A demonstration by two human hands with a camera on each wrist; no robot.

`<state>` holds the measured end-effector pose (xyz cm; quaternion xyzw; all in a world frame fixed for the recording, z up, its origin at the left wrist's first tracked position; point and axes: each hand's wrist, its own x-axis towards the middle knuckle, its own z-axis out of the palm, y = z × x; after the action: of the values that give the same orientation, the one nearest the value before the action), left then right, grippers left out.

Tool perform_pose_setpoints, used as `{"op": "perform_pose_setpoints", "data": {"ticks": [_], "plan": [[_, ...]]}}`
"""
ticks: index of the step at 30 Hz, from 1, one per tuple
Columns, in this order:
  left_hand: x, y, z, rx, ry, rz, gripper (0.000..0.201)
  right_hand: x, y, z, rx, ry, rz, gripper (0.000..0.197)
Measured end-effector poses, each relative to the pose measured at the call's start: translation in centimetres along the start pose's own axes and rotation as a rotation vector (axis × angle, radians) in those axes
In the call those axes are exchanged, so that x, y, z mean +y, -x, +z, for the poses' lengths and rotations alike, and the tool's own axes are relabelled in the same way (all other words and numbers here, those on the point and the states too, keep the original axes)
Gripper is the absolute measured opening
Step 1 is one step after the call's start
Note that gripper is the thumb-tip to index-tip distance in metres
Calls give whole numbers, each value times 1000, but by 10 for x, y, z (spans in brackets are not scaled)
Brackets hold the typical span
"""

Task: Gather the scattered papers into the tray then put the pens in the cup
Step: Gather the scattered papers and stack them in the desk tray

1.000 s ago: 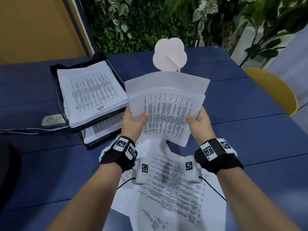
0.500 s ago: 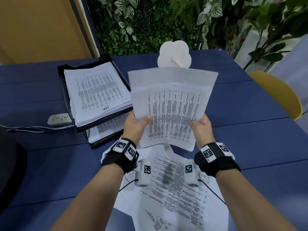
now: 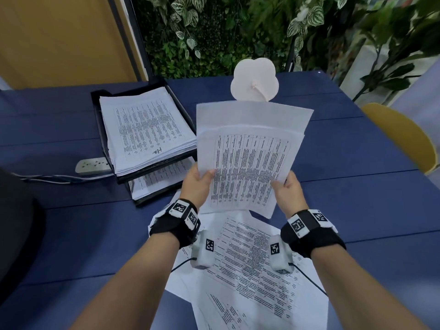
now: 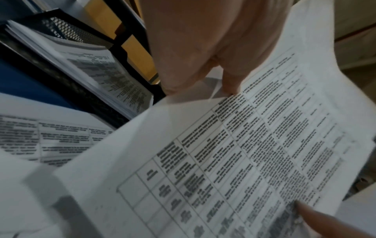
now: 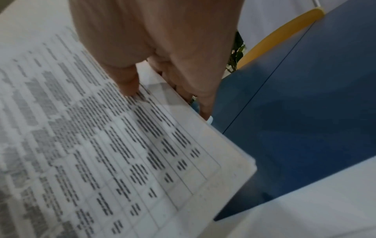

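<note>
Both hands hold a bundle of printed papers (image 3: 247,160) up above the blue table. My left hand (image 3: 198,184) pinches its left edge, thumb on the front. On the right edge my right hand (image 3: 287,189) pinches the same bundle (image 5: 114,145), thumb on the printed face. The wrist views show the sheets (image 4: 234,161) held between thumb and fingers. A black two-tier tray (image 3: 152,169) stands at the left with a thick paper stack (image 3: 145,127) on its top tier. More loose papers (image 3: 250,265) lie on the table under my wrists. No pens or cup are in view.
A white flower-shaped object (image 3: 254,79) stands behind the held papers. A power strip (image 3: 92,165) with its cable lies left of the tray. A yellow chair (image 3: 404,136) sits at the table's right side. Plants line the far edge.
The held bundle has risen a little and tilted more upright, with its sheets squared closer together. Both hands keep their grip on its edges.
</note>
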<state>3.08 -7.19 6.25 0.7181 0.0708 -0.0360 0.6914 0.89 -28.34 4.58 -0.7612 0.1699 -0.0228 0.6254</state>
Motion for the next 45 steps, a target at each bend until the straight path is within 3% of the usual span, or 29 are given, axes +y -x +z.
{"op": "perform_pose_setpoints", "data": {"ticks": [4,9,17,24,30,33,41,45], "plan": [[1,-2,-7,26,27,-19,34,7,0,-1,-3,-57,38,8],[-25,10,-25,145,-12,-97,34,33,3,4,-100,132,174,2],[-105,33,-55,211,-149,-342,38,59,24,22,-283,413,249,13],[-114,32,-90,295,-161,-467,31,52,31,49,-332,380,256,6],[-125,16,-128,373,-63,-502,31,46,34,79,-543,376,488,13],[-117,16,-139,399,-24,-500,20,43,32,94,-496,384,461,18],[-112,11,-161,318,54,-488,7,43,6,123,-417,290,447,20],[-102,8,-173,170,10,-558,14,30,-14,150,-373,181,494,31]]}}
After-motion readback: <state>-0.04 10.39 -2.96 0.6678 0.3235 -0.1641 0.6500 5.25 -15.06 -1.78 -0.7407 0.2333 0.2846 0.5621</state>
